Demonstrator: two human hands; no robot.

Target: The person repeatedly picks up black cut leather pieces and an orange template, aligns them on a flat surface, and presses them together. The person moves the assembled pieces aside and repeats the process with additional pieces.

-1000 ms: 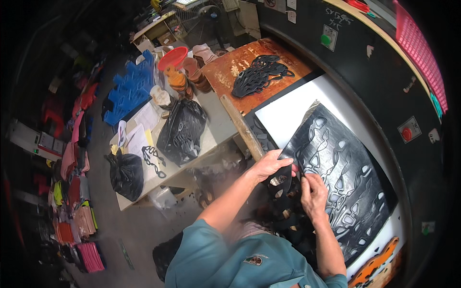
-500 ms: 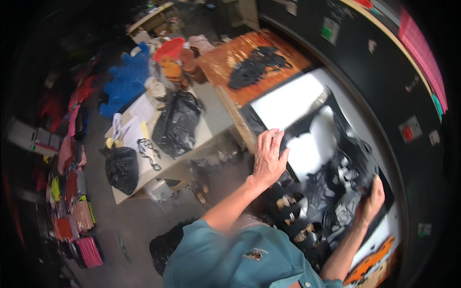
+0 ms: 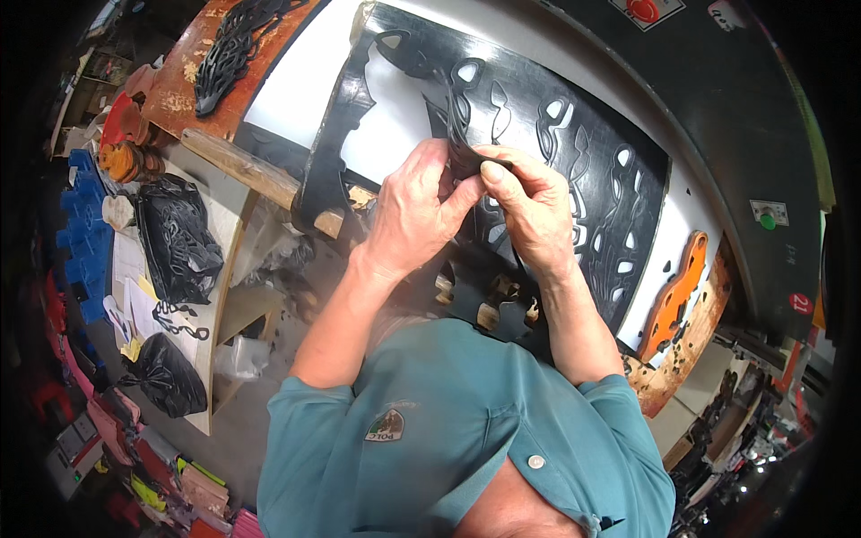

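A wide black sheet (image 3: 511, 81) with looped cut-outs lies on a white board (image 3: 300, 81) in front of me. Between my hands a thin black cut piece (image 3: 459, 134) is bent upward from the sheet; whether it is still joined to the sheet I cannot tell. My right hand (image 3: 536, 202) pinches its edge between thumb and fingers. Closed against its other side, my left hand (image 3: 414, 213) has its fingertips partly hidden behind the piece. Left of my hands a large opening in the sheet bares the white board.
An orange cutting die (image 3: 677, 291) rests to the right of the sheet. The dark machine beam (image 3: 717, 117) runs along the far side. At left, black cut pieces (image 3: 235, 58) lie on an orange-brown board, and black plastic bags (image 3: 175, 238) sit on a side table (image 3: 235, 202).
My view has swung right toward the board. My hands, apart at the sheet's edges before, have come together over it and closed on a black cut piece.
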